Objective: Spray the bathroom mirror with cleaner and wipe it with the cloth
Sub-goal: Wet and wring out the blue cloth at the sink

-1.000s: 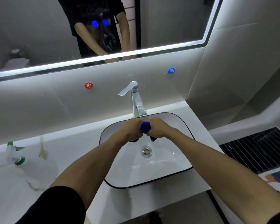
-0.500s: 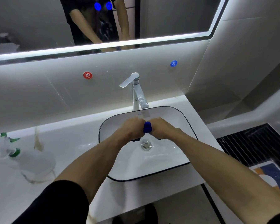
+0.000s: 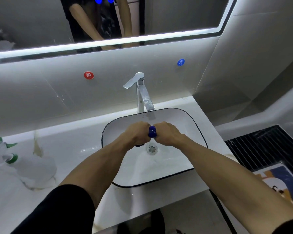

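Note:
Both hands are clenched around a twisted blue cloth [image 3: 152, 131] above the white basin [image 3: 195, 125]. My left hand [image 3: 136, 134] grips its left end and my right hand [image 3: 166, 133] grips its right end, knuckles almost touching. Only a short blue bulge shows between the fists; a dark bit hangs under my left hand. The clear spray bottle [image 3: 32, 166] with a green nozzle lies on its side on the counter at far left, well apart from my hands. The mirror [image 3: 176, 16] spans the top of the view, with a lit strip along its lower edge.
A chrome tap [image 3: 142, 93] stands behind the basin, its spout just beyond my hands. The drain [image 3: 152, 149] lies below them. A red sticker [image 3: 88, 75] and a blue sticker [image 3: 180, 62] mark the wall. A dark floor grate [image 3: 267, 146] lies to the right.
The view has tilted down, so the mirror sits higher in frame. My fists stay clenched on the cloth over the basin, and the blue bulge between them looks tighter.

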